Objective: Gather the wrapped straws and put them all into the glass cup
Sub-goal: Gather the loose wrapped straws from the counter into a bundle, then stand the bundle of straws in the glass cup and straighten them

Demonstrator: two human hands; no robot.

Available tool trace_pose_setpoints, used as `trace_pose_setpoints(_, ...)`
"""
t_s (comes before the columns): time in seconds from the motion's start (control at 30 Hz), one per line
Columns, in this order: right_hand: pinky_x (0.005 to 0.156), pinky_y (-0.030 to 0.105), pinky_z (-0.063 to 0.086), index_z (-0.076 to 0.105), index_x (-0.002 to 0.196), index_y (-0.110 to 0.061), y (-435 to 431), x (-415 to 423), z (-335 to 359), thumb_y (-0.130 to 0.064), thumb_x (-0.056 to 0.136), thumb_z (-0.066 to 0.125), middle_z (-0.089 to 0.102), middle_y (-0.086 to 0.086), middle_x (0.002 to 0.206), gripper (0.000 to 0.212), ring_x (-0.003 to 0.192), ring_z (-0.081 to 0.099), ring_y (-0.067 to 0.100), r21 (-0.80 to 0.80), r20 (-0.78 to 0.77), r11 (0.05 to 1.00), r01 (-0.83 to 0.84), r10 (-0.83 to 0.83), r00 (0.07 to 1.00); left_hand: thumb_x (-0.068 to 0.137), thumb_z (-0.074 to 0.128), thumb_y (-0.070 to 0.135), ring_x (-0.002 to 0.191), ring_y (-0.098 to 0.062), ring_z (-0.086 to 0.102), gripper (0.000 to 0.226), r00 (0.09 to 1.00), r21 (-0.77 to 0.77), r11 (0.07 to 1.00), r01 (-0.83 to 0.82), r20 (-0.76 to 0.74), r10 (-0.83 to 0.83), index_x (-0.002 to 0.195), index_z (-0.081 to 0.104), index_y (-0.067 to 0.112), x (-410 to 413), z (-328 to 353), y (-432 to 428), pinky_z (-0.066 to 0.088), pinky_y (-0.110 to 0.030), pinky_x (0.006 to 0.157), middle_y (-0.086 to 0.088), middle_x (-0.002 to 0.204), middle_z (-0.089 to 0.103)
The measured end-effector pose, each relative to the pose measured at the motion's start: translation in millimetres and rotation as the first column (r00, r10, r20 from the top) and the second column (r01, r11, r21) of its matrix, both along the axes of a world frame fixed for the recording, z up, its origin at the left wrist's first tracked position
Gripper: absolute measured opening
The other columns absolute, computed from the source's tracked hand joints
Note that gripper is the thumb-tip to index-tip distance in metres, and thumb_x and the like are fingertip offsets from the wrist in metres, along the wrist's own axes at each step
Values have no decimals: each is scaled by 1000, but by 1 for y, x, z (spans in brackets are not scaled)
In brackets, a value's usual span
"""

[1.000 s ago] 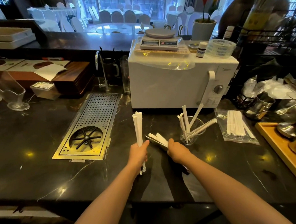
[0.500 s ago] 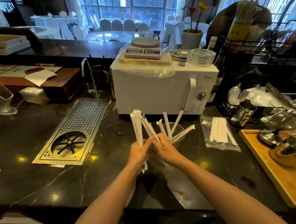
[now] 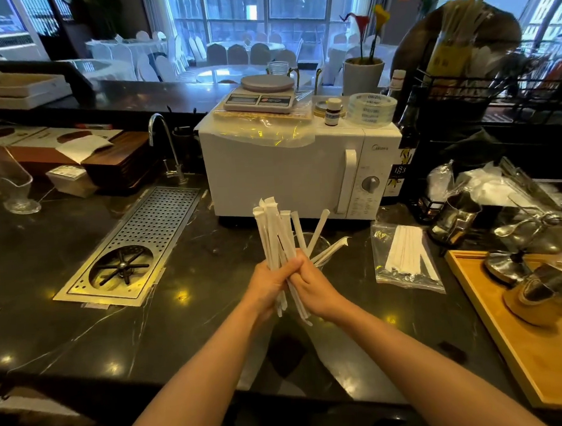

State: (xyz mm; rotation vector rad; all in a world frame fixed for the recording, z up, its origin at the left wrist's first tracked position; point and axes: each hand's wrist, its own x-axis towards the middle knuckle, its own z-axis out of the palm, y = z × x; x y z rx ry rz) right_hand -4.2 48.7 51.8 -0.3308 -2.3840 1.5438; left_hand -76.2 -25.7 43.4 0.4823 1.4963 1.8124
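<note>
Two hands [image 3: 293, 282]; one bunch of straws [image 3: 274, 236], too overlapped to count; one cup [image 3: 320, 245] with about three straws; one bag [image 3: 405, 258]; one microwave [image 3: 290, 173].

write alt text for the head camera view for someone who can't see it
Both hands, left and right, clasp a bundle of wrapped straws upright above a dark marble counter, just in front of a glass cup already holding a few straws. Behind stands a white microwave; a plastic bag of straws lies to the right.
</note>
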Motion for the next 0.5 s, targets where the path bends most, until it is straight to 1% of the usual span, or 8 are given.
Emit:
trace_pose_setpoints(0.07,103,24,36,27,138,-15,4,4,-1,-15,95,37,43,7,131,43,123,41,15,0,20,1000,-15,15,1000,81,60,20,101,-23,61,39,1000,6,1000,8,2,-8,118,54,10,3,1,2,52,-34,84,-9,100,65)
trace_pose_setpoints(0.17,101,24,36,30,135,-14,9,10,-3,-16,96,36,41,14,134,39,128,40,22,18,64,999,-35,34,997,82,59,19,103,-20,60,29,1000,8,1000,24,-7,-24,111,59,20,9,3,3,52,-33,83,-7,102,63)
trace_pose_setpoints(0.27,104,25,34,32,135,-11,13,16,-2,-15,96,35,41,15,135,39,129,38,23,3,89,998,-57,56,994,83,57,17,105,-21,58,20,1000,1,1000,16,-18,-16,99,62,27,15,2,5,50,-39,90,-7,104,62)
trace_pose_setpoints(0.33,108,30,33,30,137,-11,14,19,-1,-16,96,35,40,13,138,41,131,37,22,-38,97,997,-72,75,992,84,57,16,104,-21,59,18,1000,-2,1000,6,-13,-6,98,63,25,19,1,7,51,-39,89,-8,104,63)
trace_pose_setpoints(0.37,108,29,33,29,138,-12,14,21,0,-17,96,36,40,10,139,43,132,36,20,-63,96,995,-83,89,991,84,57,16,104,-22,59,17,1000,-10,1000,-6,-9,6,98,64,23,20,0,8,51,-39,88,-9,105,63)
trace_pose_setpoints(0.4,105,25,34,28,139,-13,15,24,0,-18,96,36,41,7,137,44,130,37,18,-91,97,991,-95,103,990,83,57,16,104,-24,58,16,1000,-24,999,-21,-3,21,97,64,21,22,-1,9,51,-40,88,-11,106,62)
trace_pose_setpoints(0.43,98,17,38,27,139,-15,16,26,1,-20,96,36,43,2,132,44,126,40,16,-117,101,988,-105,117,988,83,58,17,104,-25,58,15,999,-43,998,-38,-2,38,97,64,20,23,-1,10,52,-40,86,-11,105,62)
trace_pose_setpoints(0.5,72,1,44,25,139,-20,17,30,1,-23,97,36,44,-7,118,44,109,49,10,-160,118,980,-118,137,983,82,60,20,98,-23,60,20,997,-73,994,-80,-2,80,101,63,15,27,-3,13,54,-32,75,-9,99,63)
